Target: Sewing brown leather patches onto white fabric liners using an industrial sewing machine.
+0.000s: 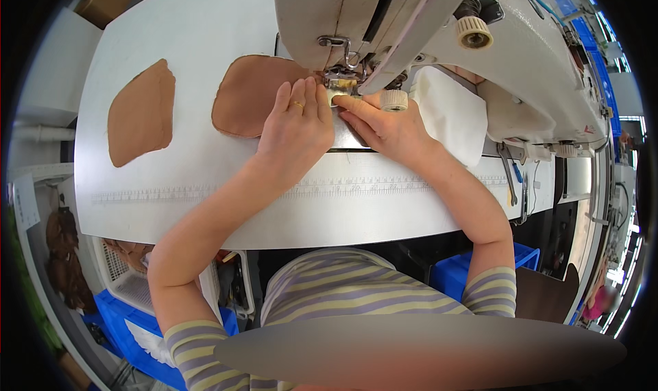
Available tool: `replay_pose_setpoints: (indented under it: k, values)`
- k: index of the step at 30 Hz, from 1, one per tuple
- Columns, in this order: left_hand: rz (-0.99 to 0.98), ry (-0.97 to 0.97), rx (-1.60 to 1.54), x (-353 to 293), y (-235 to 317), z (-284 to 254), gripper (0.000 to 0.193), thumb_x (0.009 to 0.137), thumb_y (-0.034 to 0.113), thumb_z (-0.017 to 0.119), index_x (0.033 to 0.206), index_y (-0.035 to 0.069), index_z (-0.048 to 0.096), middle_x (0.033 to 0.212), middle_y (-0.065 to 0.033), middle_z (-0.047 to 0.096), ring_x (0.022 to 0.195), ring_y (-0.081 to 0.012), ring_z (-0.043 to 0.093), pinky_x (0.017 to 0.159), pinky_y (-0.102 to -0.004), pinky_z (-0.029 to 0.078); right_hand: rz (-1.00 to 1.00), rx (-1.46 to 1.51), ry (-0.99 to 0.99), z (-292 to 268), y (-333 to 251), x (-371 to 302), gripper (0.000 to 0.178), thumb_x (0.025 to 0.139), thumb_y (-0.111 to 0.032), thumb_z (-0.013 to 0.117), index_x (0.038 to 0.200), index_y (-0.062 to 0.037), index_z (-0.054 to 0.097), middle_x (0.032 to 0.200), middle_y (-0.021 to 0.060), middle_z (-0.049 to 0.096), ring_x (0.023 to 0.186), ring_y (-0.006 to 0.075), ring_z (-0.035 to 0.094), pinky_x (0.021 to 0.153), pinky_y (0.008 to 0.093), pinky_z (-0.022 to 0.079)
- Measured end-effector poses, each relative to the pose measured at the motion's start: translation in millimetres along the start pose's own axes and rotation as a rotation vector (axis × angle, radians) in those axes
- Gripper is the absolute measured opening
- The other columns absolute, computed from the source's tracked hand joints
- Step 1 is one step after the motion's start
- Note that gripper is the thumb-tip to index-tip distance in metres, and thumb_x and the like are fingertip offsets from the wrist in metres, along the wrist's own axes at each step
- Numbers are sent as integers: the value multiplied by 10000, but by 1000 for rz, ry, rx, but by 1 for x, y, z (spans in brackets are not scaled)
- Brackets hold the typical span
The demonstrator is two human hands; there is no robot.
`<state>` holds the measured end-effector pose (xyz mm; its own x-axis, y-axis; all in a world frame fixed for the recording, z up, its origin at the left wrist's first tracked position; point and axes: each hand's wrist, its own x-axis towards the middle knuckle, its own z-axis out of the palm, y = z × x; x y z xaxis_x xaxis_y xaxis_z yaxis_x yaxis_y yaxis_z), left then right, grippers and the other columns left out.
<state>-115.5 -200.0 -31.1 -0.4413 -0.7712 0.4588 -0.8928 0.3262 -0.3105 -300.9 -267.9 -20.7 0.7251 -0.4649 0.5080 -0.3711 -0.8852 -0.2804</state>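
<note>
Lying flat, fingers straight and together, the left hand [298, 120] rests at the right edge of a smooth, round-cornered brown piece [250, 93], right beside the needle area of a glossy cream sewing machine [534, 62]! Across from it, the right hand [394, 127] points its index finger inward, thumb below; whether it pinches anything, I can't tell. Over on the left, a second brown piece [142, 113], slightly rough-edged and angular, lies flat on the smooth white table [178, 216].
</note>
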Motion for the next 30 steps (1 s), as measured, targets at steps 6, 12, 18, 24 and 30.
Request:
replay_pose_setpoints:
  k: [6, 12, 18, 24, 30]
  values:
    - [-34, -26, -50, -1, -1, 3, 415, 756, 78, 634, 1123, -116, 626, 1119, -250, 672, 1099, -317, 633, 961, -426, 455, 25, -80, -16, -5, -8, -2, 192, 833, -142, 703, 1021, -107, 683, 737, 63, 613, 636, 241, 609, 524, 366, 473]
    - [-65, -1, -88, -3, -1, 5, 416, 752, 61, 630, 1134, -102, 625, 1161, -241, 657, 1104, -308, 637, 905, -392, 499, 56, -150, -54, -5, -11, -7, 198, 854, -159, 691, 1046, -113, 685, 690, 66, 623, 605, 242, 601, 519, 364, 473]
    - [-90, -13, -118, -3, -3, 5, 426, 743, 55, 638, 1138, -104, 622, 1188, -249, 642, 1129, -320, 625, 859, -370, 533, 50, -150, -58, -6, -14, -4, 192, 860, -177, 688, 1040, -109, 687, 716, 81, 658, 593, 251, 617, 528, 364, 491]
    - [-165, -41, -107, -9, -33, 15, 404, 781, 72, 638, 1143, -109, 620, 1210, -262, 630, 1138, -316, 621, 835, -367, 549, 66, -139, -70, -2, -14, -3, 197, 860, -176, 690, 1045, -107, 686, 710, 84, 654, 590, 263, 624, 531, 369, 495]
    - [-947, -261, -1748, -66, -57, -75, 293, 947, 99, 562, 1198, -38, 628, 1094, -102, 691, 1019, -173, 640, 853, -316, 516, 56, -100, -31, 0, -8, -3, 184, 863, -171, 687, 1039, -115, 691, 730, 64, 649, 611, 260, 618, 541, 369, 491]
